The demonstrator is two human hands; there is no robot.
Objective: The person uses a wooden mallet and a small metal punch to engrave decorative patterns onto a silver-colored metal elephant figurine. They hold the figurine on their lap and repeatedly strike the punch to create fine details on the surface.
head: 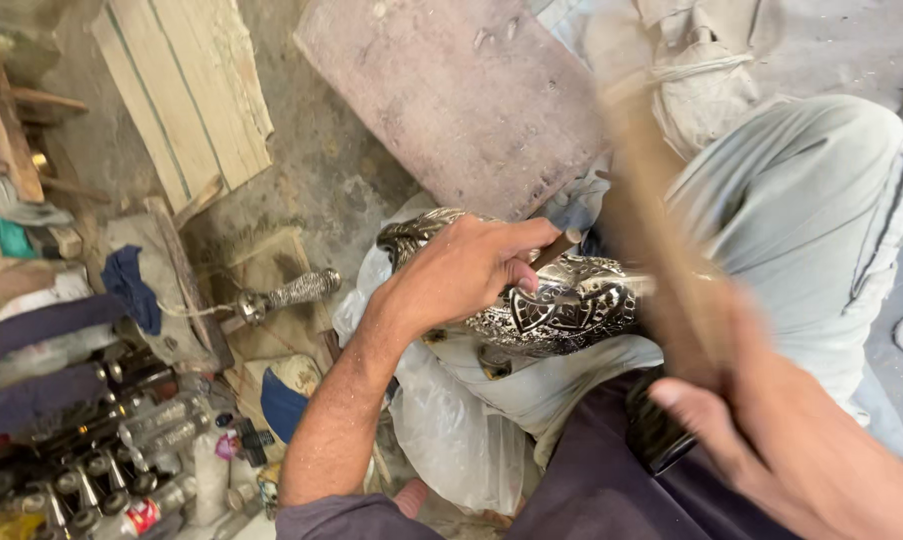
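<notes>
On the lap, left hand [471,270] pinches a thin brown punch-like tool [559,246] against an embossed silver metal vessel [561,310], likely to keep its tip on the pattern. Vessel rests on pale cloth and clear plastic sheeting [441,420], seemingly as padding. Right hand [761,440] is clenched round a blurred wooden-handled mallet [661,260], raised over the work. Beyond, on the floor: a patterned silver rod [296,291], wooden planks [186,95], a grey stone slab [451,90].
</notes>
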